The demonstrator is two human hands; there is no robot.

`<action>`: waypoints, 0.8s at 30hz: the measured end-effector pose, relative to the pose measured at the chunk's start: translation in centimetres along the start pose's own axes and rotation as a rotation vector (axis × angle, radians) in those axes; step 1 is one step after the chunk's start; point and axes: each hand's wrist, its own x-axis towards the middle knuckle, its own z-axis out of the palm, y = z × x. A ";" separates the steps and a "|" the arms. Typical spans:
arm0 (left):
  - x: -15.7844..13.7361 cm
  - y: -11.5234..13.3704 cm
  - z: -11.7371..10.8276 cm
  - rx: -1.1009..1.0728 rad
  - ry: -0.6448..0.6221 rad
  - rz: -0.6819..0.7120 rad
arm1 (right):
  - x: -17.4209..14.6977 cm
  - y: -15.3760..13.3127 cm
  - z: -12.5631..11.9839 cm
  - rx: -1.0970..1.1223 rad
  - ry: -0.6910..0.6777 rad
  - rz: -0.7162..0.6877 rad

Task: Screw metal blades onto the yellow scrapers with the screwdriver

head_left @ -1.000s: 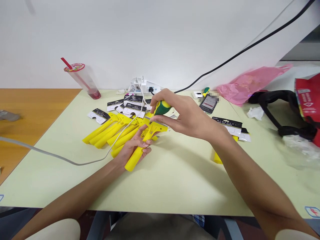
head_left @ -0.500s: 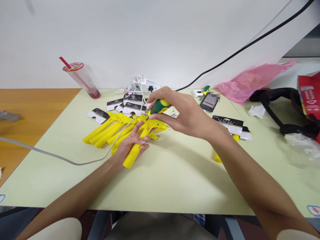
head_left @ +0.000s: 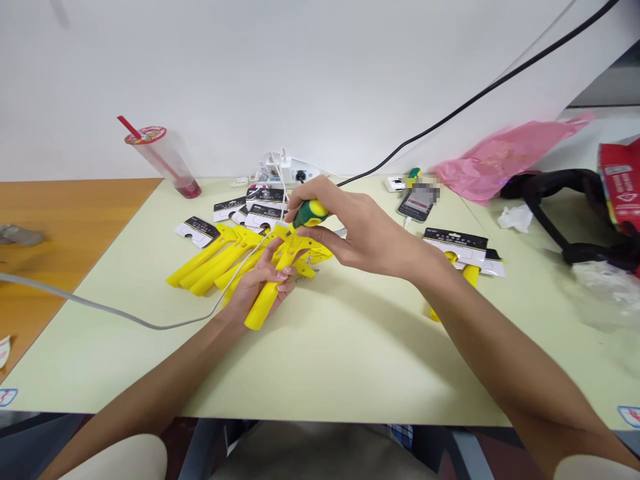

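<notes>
My left hand is wrapped round the handle of a yellow plastic tool, which slants with its head away from me. In my right hand is a screwdriver with a green and yellow grip, pinched between thumb and fingers. Its tip points down at the head of the yellow tool; the exact contact is too small to make out. Beside my left hand lie several similar yellow tools, partly hidden by it. Black and white cardboard tags lie round their far ends.
A grey-white cable runs across the left side to the power strip. At the back are a drink cup, a phone and a second screwdriver. More tagged yellow tools, a pink bag and a black strap lie right.
My right hand and the screwdriver have shifted slightly left, over the yellow tool's head. My left hand keeps its hold on the handle, almost unmoved.
</notes>
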 end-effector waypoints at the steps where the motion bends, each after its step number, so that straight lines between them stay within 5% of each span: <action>1: 0.0 0.0 0.0 -0.002 -0.002 -0.004 | 0.0 0.0 0.0 -0.016 0.010 -0.006; 24: 0.0 -0.5 -0.4 0.047 -0.053 -0.008 | -0.1 -0.1 0.5 -0.120 0.184 0.005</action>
